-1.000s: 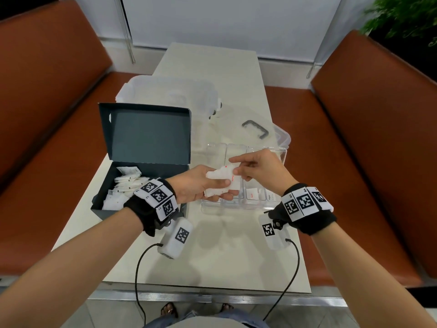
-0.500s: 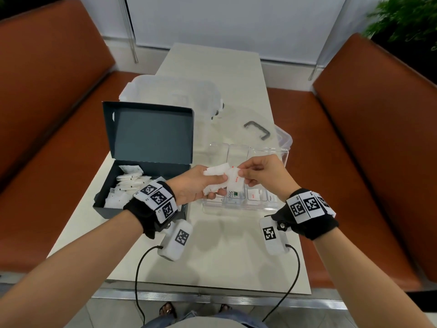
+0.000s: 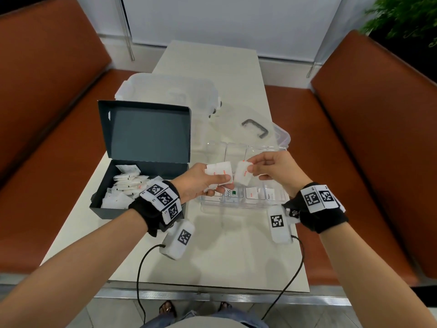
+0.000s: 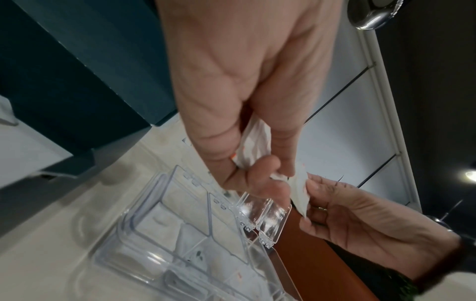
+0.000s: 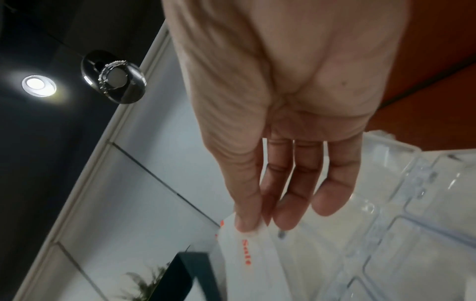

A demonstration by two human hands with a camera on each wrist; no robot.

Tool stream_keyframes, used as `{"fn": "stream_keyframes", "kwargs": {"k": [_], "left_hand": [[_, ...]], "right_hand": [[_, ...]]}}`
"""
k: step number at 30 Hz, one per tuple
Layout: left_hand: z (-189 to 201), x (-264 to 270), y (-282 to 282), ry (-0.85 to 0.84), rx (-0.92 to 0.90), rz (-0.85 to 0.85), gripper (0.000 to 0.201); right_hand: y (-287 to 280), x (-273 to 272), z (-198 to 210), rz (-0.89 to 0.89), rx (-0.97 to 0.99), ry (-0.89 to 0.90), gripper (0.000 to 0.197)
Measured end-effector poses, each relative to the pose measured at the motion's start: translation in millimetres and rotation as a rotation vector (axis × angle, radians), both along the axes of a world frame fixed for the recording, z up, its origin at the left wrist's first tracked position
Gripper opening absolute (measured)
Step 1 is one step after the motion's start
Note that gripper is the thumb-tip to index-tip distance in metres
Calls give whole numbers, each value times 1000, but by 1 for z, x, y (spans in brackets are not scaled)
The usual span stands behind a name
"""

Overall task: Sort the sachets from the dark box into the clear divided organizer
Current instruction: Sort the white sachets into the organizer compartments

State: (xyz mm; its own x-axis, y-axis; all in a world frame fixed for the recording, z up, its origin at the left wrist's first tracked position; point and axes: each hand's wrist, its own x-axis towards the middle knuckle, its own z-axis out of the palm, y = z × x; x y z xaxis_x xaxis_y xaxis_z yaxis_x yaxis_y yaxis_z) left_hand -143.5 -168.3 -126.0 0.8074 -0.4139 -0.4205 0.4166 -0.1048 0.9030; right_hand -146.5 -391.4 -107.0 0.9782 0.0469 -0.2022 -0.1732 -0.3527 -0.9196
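Since half a second ago the right hand (image 3: 269, 170) has drawn one sachet (image 3: 243, 176) clear of the bundle (image 3: 218, 172) that the left hand (image 3: 201, 183) grips; then the two hands met, now a gap shows between them.

Head view: both hands hover above the clear organizer (image 3: 243, 204), likely so the sachet can drop straight into a compartment below the right fingers. The dark box (image 3: 132, 185), lid up, sits left of the left hand with more sachets inside.

Left wrist view: the fingers curl around the folded bundle (image 4: 253, 142), keeping it as a supply.

Right wrist view: thumb and forefinger pinch the sachet (image 5: 247, 256) by its top edge, the other fingers loosely extended.
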Motion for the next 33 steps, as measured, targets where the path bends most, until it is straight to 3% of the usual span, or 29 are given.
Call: {"fn": "stream_keyframes", "kwargs": {"k": [4, 8, 17, 24, 33], "left_hand": [[-5, 0, 3, -17, 37, 11, 29], [-8, -1, 3, -6, 34, 19, 30], [-10, -5, 5, -14, 37, 16, 31], [-11, -4, 8, -7, 34, 24, 31], [-12, -2, 7, 2, 33, 35, 32]], "right_hand": [[-25, 14, -9, -71, -206, 41, 12], [-24, 19, -25, -3, -433, 99, 17], [-3, 18, -44, 89, -647, 151, 18], [6, 17, -56, 296, -1127, 26, 22], [8, 20, -61, 408, -1225, 86, 36]]}}
